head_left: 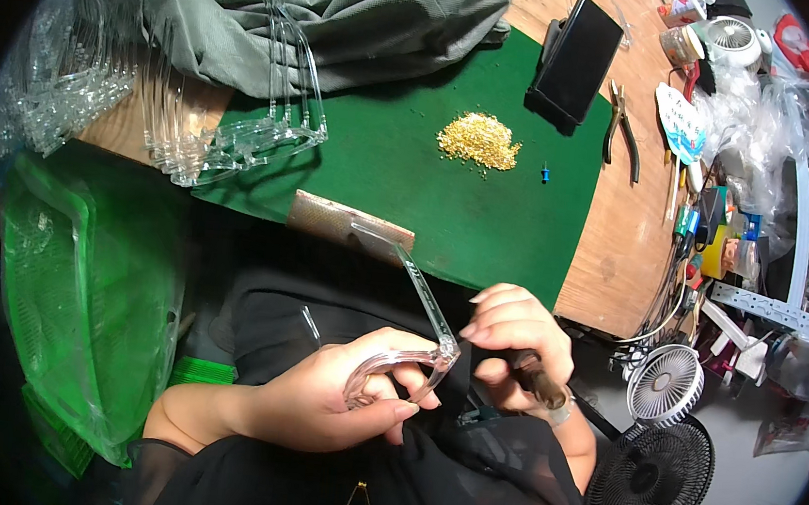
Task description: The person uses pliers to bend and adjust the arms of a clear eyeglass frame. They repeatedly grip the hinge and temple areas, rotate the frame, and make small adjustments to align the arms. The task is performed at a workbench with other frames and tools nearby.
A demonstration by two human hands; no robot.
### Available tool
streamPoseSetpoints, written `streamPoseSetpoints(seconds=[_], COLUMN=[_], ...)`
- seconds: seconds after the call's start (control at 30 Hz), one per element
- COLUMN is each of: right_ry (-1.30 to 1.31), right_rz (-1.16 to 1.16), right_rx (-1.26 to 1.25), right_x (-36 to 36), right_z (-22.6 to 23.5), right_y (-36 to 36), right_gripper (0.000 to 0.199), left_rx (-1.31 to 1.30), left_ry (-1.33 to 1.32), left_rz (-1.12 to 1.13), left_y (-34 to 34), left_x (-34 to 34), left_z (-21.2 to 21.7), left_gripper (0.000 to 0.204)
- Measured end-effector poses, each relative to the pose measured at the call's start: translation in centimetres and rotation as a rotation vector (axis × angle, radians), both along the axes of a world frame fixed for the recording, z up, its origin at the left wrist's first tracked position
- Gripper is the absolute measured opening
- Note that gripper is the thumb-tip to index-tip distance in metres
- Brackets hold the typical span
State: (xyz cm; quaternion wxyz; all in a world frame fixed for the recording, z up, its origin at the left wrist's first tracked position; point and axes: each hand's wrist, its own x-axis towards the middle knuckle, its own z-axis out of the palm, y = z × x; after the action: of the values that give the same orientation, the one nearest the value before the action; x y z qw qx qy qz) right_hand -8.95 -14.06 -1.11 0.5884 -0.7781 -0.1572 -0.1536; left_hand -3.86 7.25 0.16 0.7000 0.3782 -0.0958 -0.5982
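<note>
Above my lap, my left hand (298, 400) is closed around the front of a clear plastic eyeglass frame (426, 303). One temple arm of the frame points up and away toward the table edge. Just right of the hinge, my right hand (525, 334) curls around a brownish, cylinder-ended tool (547, 391); its working end is hidden, so its kind cannot be made out. On the green mat (374, 167) lies a heap of tiny gold metal pieces (478, 143). A small blue-topped piece (544, 174) rests to the right of the heap.
Several clear eyeglass frames (259, 141) lie at the left, beside a grey cloth (349, 23). A worn block (351, 226) juts from the table's near edge. Black phone (576, 60) and pliers (621, 132) lie at right. A green basket (84, 290) and fans (666, 385) flank me.
</note>
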Motion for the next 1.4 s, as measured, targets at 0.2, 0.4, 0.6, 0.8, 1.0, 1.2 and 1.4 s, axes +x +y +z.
streamPoseSetpoints(seconds=[0.2, 0.4, 0.6, 0.8, 1.0, 1.2, 1.4], right_ry=[0.489, 0.657, 0.568, 0.513, 0.472, 0.378, 0.382], right_rz=[0.168, 0.243, 0.282, 0.312, 0.262, 0.192, 0.223], right_rx=[-0.465, -0.368, -0.417, -0.465, -0.587, -0.572, -0.528], right_x=[-2.5, -1.6, -0.8, -0.4, -1.1, -1.3, 0.4], right_z=[2.4, 3.2, 3.6, 3.8, 2.3, 1.2, 2.2], right_y=[-0.6, -0.4, 0.0, 0.0, 0.0, -0.1, -1.2], right_gripper=[0.027, 0.025, 0.025, 0.026, 0.025, 0.024, 0.032], left_rx=[0.107, 0.114, 0.120, 0.135, 0.119, 0.050, 0.112], left_ry=[-0.059, -0.196, -0.183, -0.461, -0.953, -1.054, -0.794], left_rz=[-0.040, -0.039, -0.018, -0.021, 0.003, 0.007, 0.020], left_y=[0.5, 0.7, 0.9, 0.6, 0.4, 0.3, 0.5], left_x=[0.6, 0.5, 0.1, 0.2, 0.2, 0.5, 0.7], left_z=[0.4, 0.4, 0.3, 0.2, -0.3, -1.5, -0.7], left_gripper=[0.034, 0.031, 0.030, 0.027, 0.030, 0.033, 0.030])
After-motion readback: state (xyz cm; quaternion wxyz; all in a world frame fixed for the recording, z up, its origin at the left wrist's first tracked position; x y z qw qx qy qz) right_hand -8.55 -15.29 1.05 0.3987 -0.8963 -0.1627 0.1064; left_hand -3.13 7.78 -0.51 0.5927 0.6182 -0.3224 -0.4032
